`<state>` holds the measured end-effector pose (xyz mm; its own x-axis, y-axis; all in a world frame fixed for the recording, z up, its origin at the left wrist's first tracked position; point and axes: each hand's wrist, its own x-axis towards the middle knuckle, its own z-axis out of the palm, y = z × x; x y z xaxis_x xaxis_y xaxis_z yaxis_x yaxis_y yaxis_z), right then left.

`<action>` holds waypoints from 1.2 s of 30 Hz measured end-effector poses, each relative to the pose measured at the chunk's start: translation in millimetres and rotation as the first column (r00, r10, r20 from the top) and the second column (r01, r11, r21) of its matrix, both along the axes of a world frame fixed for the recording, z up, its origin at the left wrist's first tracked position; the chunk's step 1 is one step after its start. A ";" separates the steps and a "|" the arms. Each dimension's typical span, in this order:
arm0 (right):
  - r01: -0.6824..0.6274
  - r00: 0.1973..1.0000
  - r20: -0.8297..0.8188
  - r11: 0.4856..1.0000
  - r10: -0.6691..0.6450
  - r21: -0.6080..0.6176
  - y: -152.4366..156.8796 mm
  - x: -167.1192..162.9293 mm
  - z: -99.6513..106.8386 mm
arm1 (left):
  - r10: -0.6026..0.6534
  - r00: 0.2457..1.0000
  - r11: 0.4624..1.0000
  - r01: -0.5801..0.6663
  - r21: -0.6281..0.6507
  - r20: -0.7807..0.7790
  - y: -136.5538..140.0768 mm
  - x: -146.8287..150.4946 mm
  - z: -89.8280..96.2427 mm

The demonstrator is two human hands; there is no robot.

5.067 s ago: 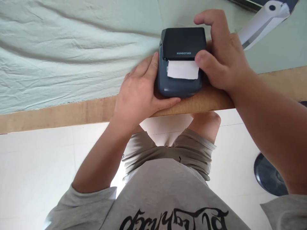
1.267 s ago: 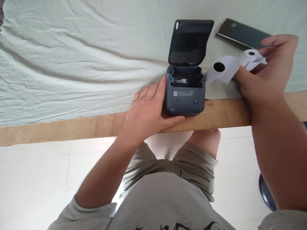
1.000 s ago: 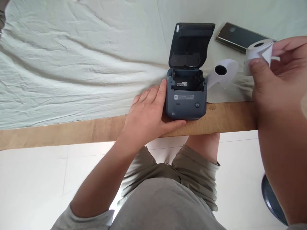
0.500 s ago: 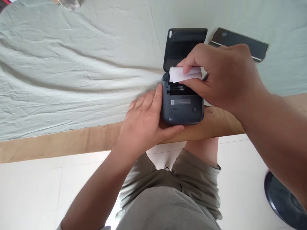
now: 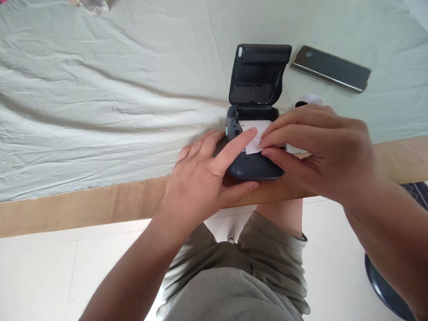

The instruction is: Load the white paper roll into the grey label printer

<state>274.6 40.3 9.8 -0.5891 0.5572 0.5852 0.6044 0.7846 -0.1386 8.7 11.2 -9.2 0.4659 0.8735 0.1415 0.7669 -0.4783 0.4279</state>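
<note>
A dark portable printer (image 5: 256, 168) sits at the table's front edge, its lid (image 5: 257, 76) raised and tilted back. White paper (image 5: 259, 127) lies over the printer's paper compartment. My right hand (image 5: 327, 147) has its thumb and fingers pinched together on the paper's right side. Along the printer's left side rests my left hand (image 5: 200, 174), fingers spread. Its index finger reaches over the paper, and its thumb stretches along the front edge. Just behind my right hand shows part of a white roll with a dark centre (image 5: 310, 99); the hand covers the rest.
A dark phone (image 5: 334, 67) lies at the back right on the pale wrinkled cloth (image 5: 117, 111). Crumpled clear plastic (image 5: 94, 6) is at the far left. The bare wooden table edge (image 5: 83, 200) runs along the front. A black round object (image 5: 384, 285) stands at the lower right.
My right hand has lowered the paper from above the compartment and now pinches it nearer the front. My left index finger has moved onto the paper. The white roll has come into view.
</note>
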 end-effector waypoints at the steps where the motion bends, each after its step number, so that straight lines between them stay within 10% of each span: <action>1: -0.011 1.000 0.001 1.000 0.011 0.000 -1.9 1.8 -2.2 | -0.006 1.000 1.000 0.006 0.011 -0.006 -0.3 -0.3 0.1; 7: 0.156 0.988 -0.005 0.987 -0.156 0.045 7.0 13.9 8.8 | -0.023 1.000 1.000 0.023 0.021 0.007 -0.3 -0.8 -3.0; 12: 0.347 0.938 0.063 0.925 -0.342 -0.157 37.0 15.5 12.1 | -0.032 0.999 0.999 0.032 0.020 0.003 -0.4 -2.6 -2.6; 23: 0.210 0.920 -0.310 0.969 -0.242 -0.132 -18.4 0.8 -0.1 | -0.059 0.998 0.997 0.058 0.055 0.018 -1.9 -7.6 -6.4; 36: 0.197 0.955 -0.143 0.917 -0.260 -0.347 -27.2 1.8 -29.2 | -0.004 0.999 0.997 0.001 0.082 0.036 0.4 -0.2 -7.8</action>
<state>276.4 13.1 -19.3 -0.3234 0.8413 0.4331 0.7015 0.5204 -0.4870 8.5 11.6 -17.0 0.4612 0.8572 0.2293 0.7503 -0.5147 0.4149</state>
